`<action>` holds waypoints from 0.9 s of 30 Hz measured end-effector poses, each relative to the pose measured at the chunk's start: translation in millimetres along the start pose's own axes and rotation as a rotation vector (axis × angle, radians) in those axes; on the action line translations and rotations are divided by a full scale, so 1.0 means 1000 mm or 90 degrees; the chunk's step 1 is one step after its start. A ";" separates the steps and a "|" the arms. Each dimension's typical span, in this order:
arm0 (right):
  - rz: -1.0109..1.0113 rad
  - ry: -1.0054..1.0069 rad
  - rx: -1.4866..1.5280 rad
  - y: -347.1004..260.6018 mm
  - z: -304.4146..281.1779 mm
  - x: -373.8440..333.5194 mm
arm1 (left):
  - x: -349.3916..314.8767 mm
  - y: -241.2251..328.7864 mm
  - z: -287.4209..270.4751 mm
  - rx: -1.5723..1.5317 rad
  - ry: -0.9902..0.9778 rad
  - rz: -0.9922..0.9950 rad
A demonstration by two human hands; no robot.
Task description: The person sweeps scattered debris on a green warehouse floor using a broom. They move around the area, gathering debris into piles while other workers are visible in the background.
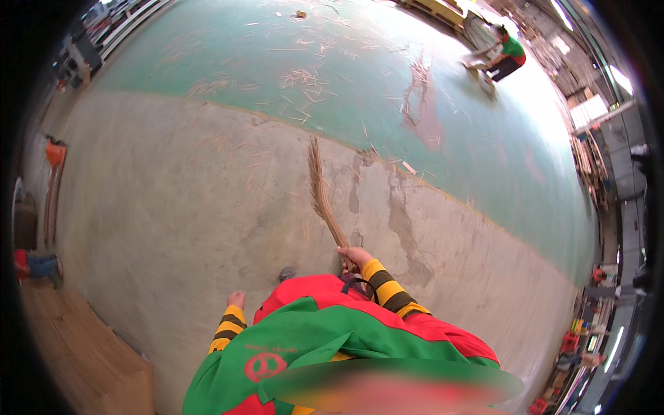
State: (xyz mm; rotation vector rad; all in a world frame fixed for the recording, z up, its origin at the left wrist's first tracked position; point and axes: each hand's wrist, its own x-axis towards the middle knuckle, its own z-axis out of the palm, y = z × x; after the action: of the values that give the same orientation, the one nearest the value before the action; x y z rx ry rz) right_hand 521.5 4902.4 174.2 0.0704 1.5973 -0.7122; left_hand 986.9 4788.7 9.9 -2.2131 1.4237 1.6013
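My right hand [355,256] is wrapped round the handle end of a twig broom [319,187]. The broom reaches forward from my waist, its bristles spreading out over the bare concrete. A dark loop of strap [361,281] shows beside my right wrist. My left hand [236,299] hangs low at my left side, apart from the broom; its fingers look curled in, with nothing seen in them. Thin wood strips [304,79] lie scattered ahead, mostly on the green floor [249,62], with a few on the grey concrete [159,180] near the broom.
Far right, another person [508,55] in a green and red top bends low over the green floor. Flat brown sheets, like cardboard [90,346], lie at the near left. An orange-handled upright tool [55,152] stands at the left. Part of another person [38,266] shows below it.
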 end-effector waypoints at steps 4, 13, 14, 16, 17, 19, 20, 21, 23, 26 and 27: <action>0.039 -0.080 0.023 -0.034 -0.039 0.010 | -0.032 0.018 0.058 -0.144 0.047 0.011; 0.262 -0.133 -0.098 -0.056 -0.130 0.095 | -0.134 0.031 0.170 -0.084 0.057 -0.091; 0.278 -0.136 -0.089 -0.062 -0.138 0.104 | -0.146 0.032 0.182 -0.109 0.078 -0.096; 0.306 -0.153 -0.111 -0.072 -0.147 0.116 | -0.175 0.035 0.202 -0.154 0.110 -0.109; 0.313 -0.170 -0.141 -0.077 -0.149 0.121 | -0.187 0.039 0.211 -0.175 0.123 -0.114; 0.305 -0.172 -0.249 -0.083 -0.153 0.127 | -0.213 0.040 0.237 -0.172 0.145 -0.129; 0.287 -0.160 -0.327 -0.086 -0.153 0.130 | -0.225 0.042 0.243 -0.147 0.154 -0.139; 0.280 -0.168 -0.392 -0.088 -0.153 0.131 | -0.237 0.042 0.249 -0.127 0.162 -0.141; 0.280 -0.211 -0.324 -0.097 -0.157 0.135 | -0.258 0.041 0.258 -0.134 0.180 -0.180; 0.279 -0.261 -0.093 -0.113 -0.164 0.143 | -0.278 0.038 0.270 -0.172 0.187 -0.210; 0.288 -0.288 -0.067 -0.116 -0.163 0.146 | -0.282 0.037 0.274 -0.161 0.185 -0.210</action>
State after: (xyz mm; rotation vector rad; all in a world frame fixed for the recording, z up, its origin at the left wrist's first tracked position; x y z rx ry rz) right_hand 300.6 4835.1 83.9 0.1752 1.1250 -0.2627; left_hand 755.0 5089.1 119.1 -2.7398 0.8694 1.4612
